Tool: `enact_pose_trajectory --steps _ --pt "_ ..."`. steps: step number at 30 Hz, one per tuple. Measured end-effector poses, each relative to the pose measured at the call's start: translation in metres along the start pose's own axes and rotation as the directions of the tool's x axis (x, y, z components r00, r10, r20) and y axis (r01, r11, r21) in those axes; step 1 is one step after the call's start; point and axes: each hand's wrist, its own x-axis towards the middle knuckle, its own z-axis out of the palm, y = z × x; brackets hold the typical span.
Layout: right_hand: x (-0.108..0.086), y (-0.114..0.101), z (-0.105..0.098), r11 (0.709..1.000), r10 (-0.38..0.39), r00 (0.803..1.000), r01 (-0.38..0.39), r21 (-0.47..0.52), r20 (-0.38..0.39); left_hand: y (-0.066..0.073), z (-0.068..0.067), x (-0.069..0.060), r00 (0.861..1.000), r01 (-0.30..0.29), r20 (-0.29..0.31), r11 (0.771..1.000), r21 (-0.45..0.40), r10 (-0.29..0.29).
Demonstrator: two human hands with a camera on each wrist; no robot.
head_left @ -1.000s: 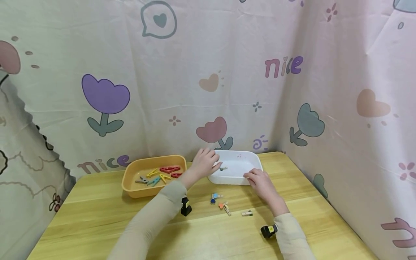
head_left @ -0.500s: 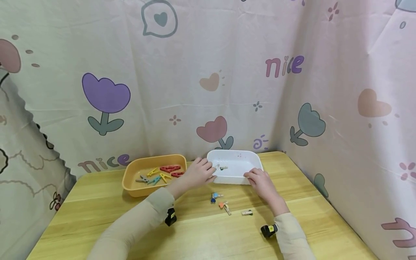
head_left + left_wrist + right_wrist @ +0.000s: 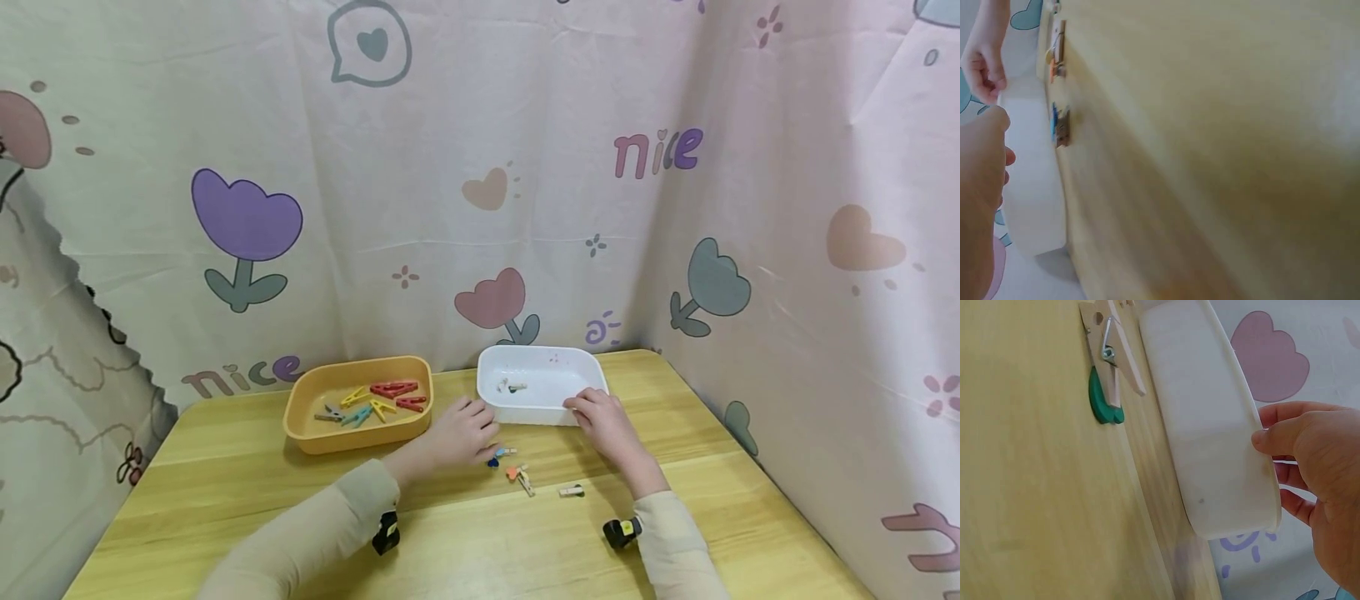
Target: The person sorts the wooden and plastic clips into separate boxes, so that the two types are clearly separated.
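My right hand (image 3: 606, 421) grips the near right rim of the white tray (image 3: 532, 414); in the right wrist view the thumb of that hand (image 3: 1319, 469) lies outside the tray wall (image 3: 1210, 425), fingers inside. In the tray lies a small wooden clip (image 3: 517, 387). My left hand (image 3: 461, 433), relaxed and with nothing visible in it, hovers at the tray's near left, beside the blue wooden clips (image 3: 495, 458). Nearer me lie clips with an orange piece (image 3: 512, 472) and a clip with a green piece (image 3: 572, 492), seen large in the right wrist view (image 3: 1107, 362).
A yellow tray (image 3: 360, 440) at the back left holds several plastic clips, among them red ones (image 3: 393, 389), yellow ones (image 3: 382, 409) and a teal one (image 3: 357, 417). A printed curtain (image 3: 420, 167) hangs behind the wooden table (image 3: 480, 550).
My left hand has come from over the white tray's left end, back toward me, to beside the blue clips. My right hand stays on the rim.
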Motion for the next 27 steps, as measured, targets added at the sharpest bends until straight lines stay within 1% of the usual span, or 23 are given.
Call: enact_pose_trajectory --steps 3,6,11,14,19,27 --pt "0.000 0.000 0.001 1.000 -0.002 1.000 0.002 0.000 -0.005 0.006 0.003 -0.004 0.999 -0.008 0.036 1.000 -0.017 0.009" --pt "0.000 0.001 0.002 1.000 -0.004 1.000 0.004 -0.003 -0.012 0.009 0.006 -0.006 0.998 -0.021 0.056 0.999 -0.033 0.023" --pt "0.000 0.000 0.000 1.000 -0.002 1.000 0.002 0.002 -0.004 0.012 0.009 -0.006 0.995 -0.035 0.094 0.997 -0.064 0.041" --pt "0.000 -0.001 -0.002 1.000 -0.003 1.000 0.003 -0.003 0.004 0.014 0.011 -0.007 0.991 -0.039 0.122 0.997 -0.067 0.047" --pt "0.000 -0.001 -0.002 1.000 -0.006 1.000 0.006 -0.007 0.002 0.016 0.012 -0.007 0.988 -0.041 0.149 0.997 -0.072 0.051" --pt "0.000 -0.001 -0.001 1.000 -0.009 1.000 0.009 -0.004 -0.012 0.016 0.012 -0.005 0.981 -0.029 0.191 0.997 -0.071 0.042"
